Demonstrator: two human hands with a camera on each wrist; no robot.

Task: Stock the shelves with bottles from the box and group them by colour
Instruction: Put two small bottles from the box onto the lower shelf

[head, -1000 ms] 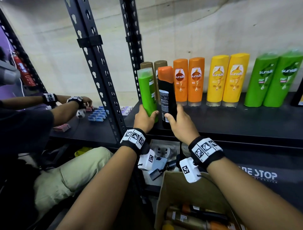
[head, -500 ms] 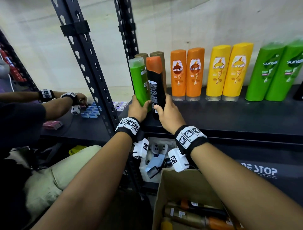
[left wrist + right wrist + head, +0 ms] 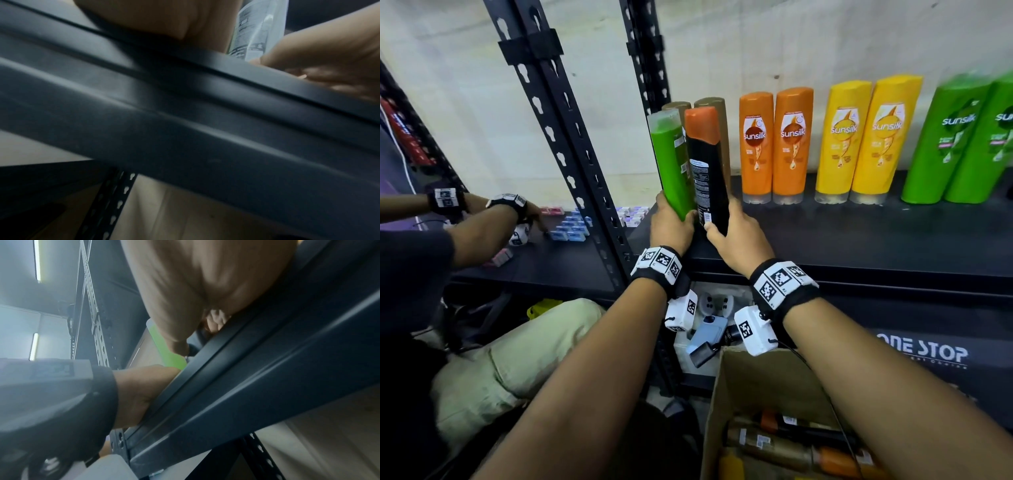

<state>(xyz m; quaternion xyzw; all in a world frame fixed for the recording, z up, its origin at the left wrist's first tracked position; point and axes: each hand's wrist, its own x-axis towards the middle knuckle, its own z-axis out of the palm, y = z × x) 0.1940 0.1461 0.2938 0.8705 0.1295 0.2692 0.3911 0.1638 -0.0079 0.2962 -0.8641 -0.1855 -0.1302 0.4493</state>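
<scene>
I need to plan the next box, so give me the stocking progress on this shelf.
Done: pairs of brown, orange, yellow and green bottles stand grouped on the shelf. In hand: the left hand grips a green bottle, the right hand a black bottle with an orange cap, both at the shelf's left end. Left: several bottles lie in the box.

"sunsilk" on the shelf bottles [image 3: 793,144]; "ONE STOP" (partly cut) on the lower panel [image 3: 924,353]

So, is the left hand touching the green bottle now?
Touching. In the head view the left hand wraps round the lower part of the green bottle, thumb on its front; no gap shows.
</scene>
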